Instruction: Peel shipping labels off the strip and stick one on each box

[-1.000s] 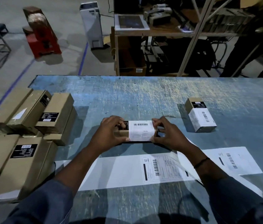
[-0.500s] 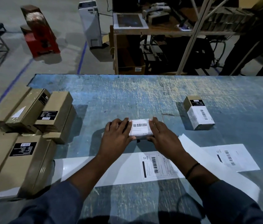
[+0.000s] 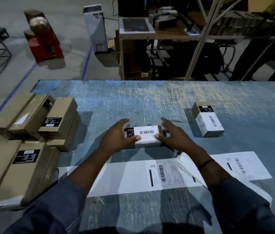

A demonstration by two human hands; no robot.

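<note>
Pressing down the label on the centre box [image 3: 150, 144] appears to be the step in hand. This box lies flat on the desk [image 3: 150, 98], midway across and just far of the label strip [image 3: 125, 178]. A white shipping label [image 3: 147, 132] covers most of its top and folds over the near face. A black product sticker [image 3: 128, 132] shows at its left end.

Left grip [image 3: 116, 139]: thumb tip rests on the label's near left corner, and the fingers arch loosely over the box's far left end. They are not closed round it, as far as can be judged. Right grip [image 3: 172, 137]: fingers spread and straight above the box's right end, thumb tip touching the label's near right corner. Both are slightly blurred.

Done: two boxes. The labelled box [image 3: 207, 124] stands well apart at the right, with its white label wrapped over top and side. The centre box is labelled, though possibly not fully smoothed.

Left to do: the brown boxes [image 3: 30, 176] piled at the left edge, at least five. They show black product stickers only; one bears a small white patch [image 3: 21, 119] I cannot read. On the strip, one unpeeled label [image 3: 165, 173] lies near the centre and a second label [image 3: 239, 166] lies on the right-hand part. The left stretch of backing is bare.

Judgement: the task is under halfway, and the visible labels are fewer than the boxes waiting.
</note>
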